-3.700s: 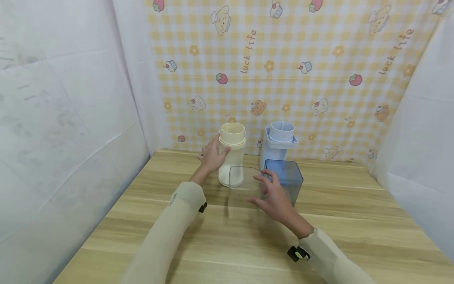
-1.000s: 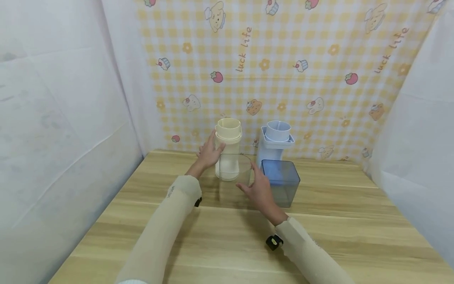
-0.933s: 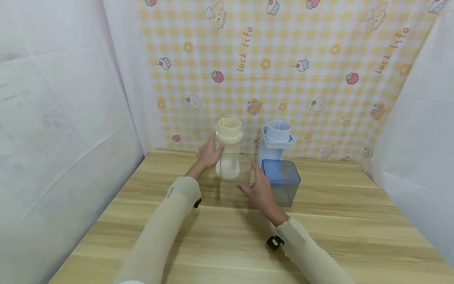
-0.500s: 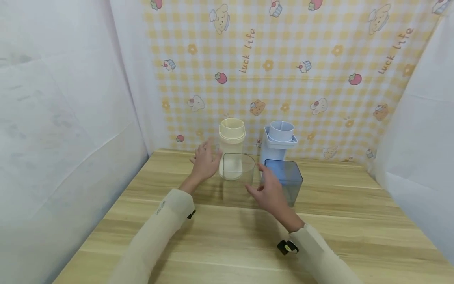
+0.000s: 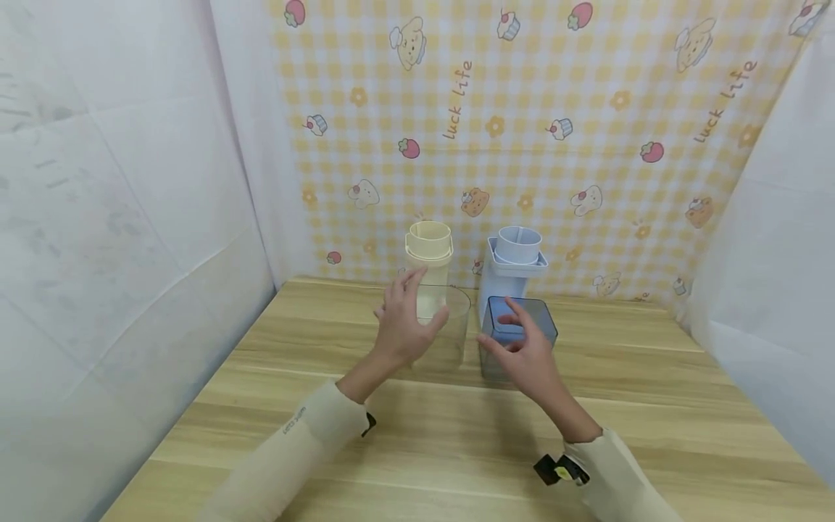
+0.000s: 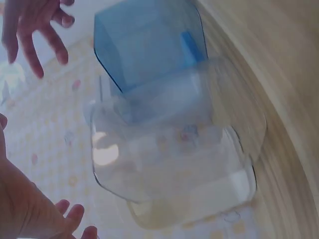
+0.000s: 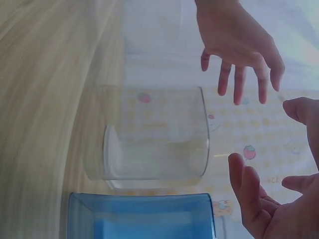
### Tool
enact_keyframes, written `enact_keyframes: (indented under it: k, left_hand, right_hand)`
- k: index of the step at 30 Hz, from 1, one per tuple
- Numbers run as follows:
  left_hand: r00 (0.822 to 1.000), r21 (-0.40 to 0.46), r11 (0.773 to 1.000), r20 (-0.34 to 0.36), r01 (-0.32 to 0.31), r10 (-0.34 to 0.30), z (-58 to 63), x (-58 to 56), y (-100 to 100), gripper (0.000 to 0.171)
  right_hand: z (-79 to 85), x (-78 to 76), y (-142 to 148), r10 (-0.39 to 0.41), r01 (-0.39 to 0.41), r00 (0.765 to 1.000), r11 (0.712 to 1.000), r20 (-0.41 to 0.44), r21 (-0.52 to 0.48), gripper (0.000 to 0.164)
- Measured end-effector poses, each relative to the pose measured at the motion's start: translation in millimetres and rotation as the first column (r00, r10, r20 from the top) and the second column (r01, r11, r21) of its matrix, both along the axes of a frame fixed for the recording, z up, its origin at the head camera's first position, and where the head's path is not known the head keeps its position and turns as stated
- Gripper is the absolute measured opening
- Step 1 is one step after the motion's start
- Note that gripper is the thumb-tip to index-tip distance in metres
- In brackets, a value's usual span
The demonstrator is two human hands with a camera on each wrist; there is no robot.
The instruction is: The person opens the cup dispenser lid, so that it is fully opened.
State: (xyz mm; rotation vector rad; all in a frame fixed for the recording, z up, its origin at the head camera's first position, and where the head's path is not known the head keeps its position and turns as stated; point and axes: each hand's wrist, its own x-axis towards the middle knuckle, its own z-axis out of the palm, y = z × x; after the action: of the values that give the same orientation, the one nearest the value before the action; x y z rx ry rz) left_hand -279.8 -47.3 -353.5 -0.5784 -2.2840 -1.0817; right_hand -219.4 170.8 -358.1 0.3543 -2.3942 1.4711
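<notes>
A cream stand with a round cup-like top (image 5: 429, 243) stands at the back, with a clear container (image 5: 459, 326) directly before it. To its right is a pale blue stand (image 5: 502, 283), also round-topped, and in front of that a blue-tinted see-through container (image 5: 544, 341). My left hand (image 5: 403, 322), fingers spread and bent, is over the near left of the clear container and hides part of it in the head view. Held in front of the tinted container, my right hand (image 5: 525, 359) has its thumb apart from its fingers. In both wrist views nothing lies within either hand's grasp.
A wooden table (image 5: 417, 464) carries all of these. Behind it hangs a yellow checked cloth (image 5: 587, 94) with printed cartoons, and white sheets (image 5: 130, 217) close off the sides. Both sleeves have a small black device (image 5: 561, 470) at the wrist.
My left hand has left the cream stand's side and come right and nearer, before the clear container. My right hand has drawn away from the clear container to the right.
</notes>
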Motion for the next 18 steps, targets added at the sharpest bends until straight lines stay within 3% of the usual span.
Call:
enact_keyframes:
  k: [9, 18]
  left_hand:
    - [0.991, -0.012, 0.997, 0.109, 0.082, -0.08, -7.6, 38.7, 11.2, 0.082]
    - [0.963, -0.016, 0.986, 0.217, 0.166, -0.159, -15.0, 58.5, 16.7, 0.085]
  right_hand:
    - [3.3, 17.1, 10.7, 0.029, -0.029, 0.999, 1.0, 0.025, -0.007, 0.076]
    - [2.2, 26.2, 15.4, 0.045, -0.044, 0.999, 0.999, 0.03, -0.024, 0.071]
